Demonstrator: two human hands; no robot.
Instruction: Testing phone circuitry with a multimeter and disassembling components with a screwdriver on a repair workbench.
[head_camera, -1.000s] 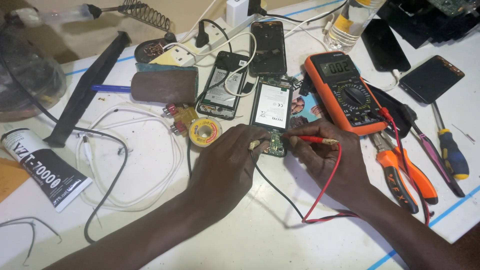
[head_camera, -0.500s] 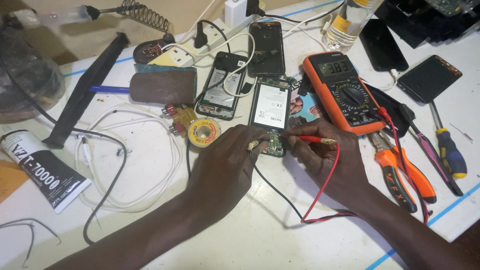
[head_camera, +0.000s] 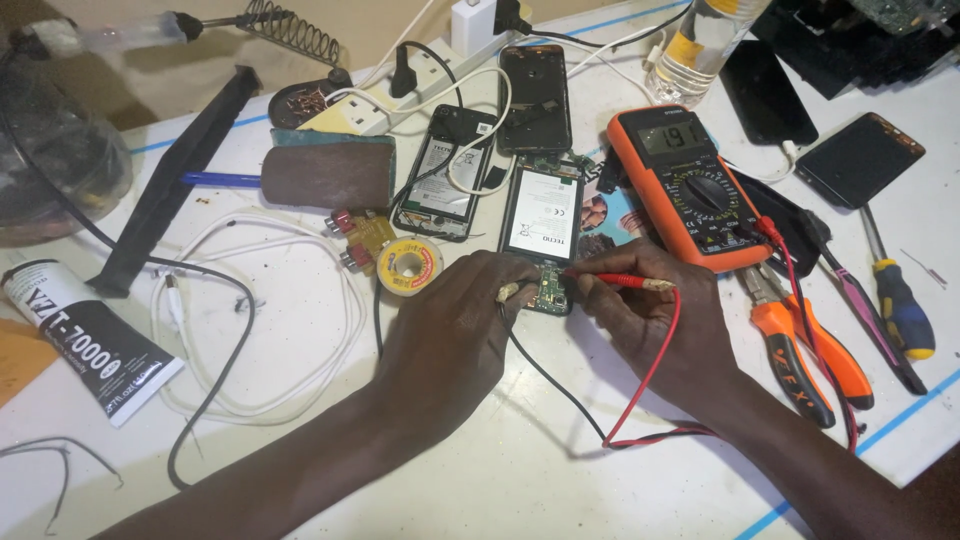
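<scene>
Your right hand pinches the red probe like a pen, fingers pressed together around its slim plastic shaft, so the metal tip lands on the small green circuit board at the bottom end of the opened phone. Your left hand is curled with its fingertips closed on the black probe's tip at the board's left edge; the grip itself is partly hidden, but the black lead trails out from under it across the counter. The phone lies flat, back cover off, its white rectangular battery showing, just below two other stripped phones, which keeps the board steady under both tips. The red lead loops down and back up to the orange multimeter, propped close on your right where its grey display faces you. A yellow solder reel sits just left of your left hand, and orange-handled pliers lie to the right, near your wrist.
</scene>
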